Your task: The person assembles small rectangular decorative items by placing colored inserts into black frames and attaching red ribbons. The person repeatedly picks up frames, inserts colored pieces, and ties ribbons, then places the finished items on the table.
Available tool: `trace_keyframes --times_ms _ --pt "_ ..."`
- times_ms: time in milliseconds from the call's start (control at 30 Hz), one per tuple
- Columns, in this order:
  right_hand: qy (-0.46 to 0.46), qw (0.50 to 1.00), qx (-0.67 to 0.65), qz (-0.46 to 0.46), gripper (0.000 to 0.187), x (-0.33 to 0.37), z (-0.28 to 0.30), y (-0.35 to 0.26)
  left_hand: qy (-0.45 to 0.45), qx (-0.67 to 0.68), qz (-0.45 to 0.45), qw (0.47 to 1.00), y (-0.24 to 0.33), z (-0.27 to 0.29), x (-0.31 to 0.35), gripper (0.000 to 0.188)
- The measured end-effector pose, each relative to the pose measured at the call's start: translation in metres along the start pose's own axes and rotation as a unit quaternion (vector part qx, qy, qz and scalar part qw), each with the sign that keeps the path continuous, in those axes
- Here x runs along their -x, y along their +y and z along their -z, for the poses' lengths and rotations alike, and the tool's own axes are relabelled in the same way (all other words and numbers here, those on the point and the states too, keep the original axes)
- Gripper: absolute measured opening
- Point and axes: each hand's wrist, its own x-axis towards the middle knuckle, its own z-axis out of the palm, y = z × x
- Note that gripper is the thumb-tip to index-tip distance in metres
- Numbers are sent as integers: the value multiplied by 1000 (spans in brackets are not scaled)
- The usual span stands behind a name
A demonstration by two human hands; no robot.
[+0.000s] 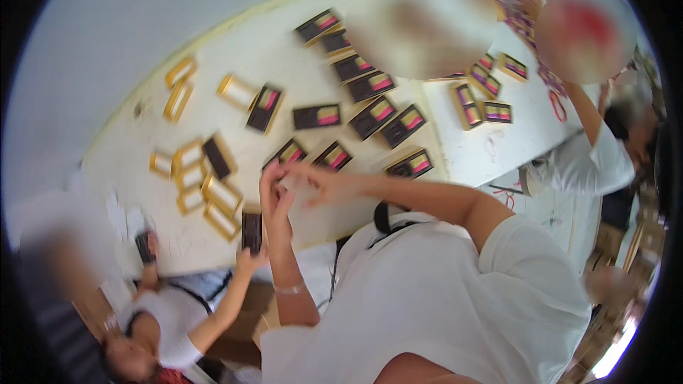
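My left hand [276, 203] is raised over the near side of the table, with its fingers bent and the thumb apart from them. My right hand [319, 181] comes in from the right, and one of its fingers reaches the left fingertips. Its other fingers are spread and blurred. No object shows in either hand. Just beyond my hands lie a dark box with a pink and gold panel [290, 151] and a similar box [333, 156]. Another such box [410, 163] lies beyond my right forearm.
Several gold-rimmed trays with pale insides [191, 176] lie on the white table [213, 114] at left. A co-worker at left holds a dark box [252, 232] near my left hand. Smaller purple and gold boxes [496, 112] lie right, near red scissors [558, 107].
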Motion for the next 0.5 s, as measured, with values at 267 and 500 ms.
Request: trace_keyframes --times_ms 267,500 --pt "71 950 -250 -172 14 96 43 -33 -124 58 -34 990 32 -127 -5 39" --pt "383 899 54 -205 18 225 283 -131 -233 -44 69 969 36 -251 -29 33"
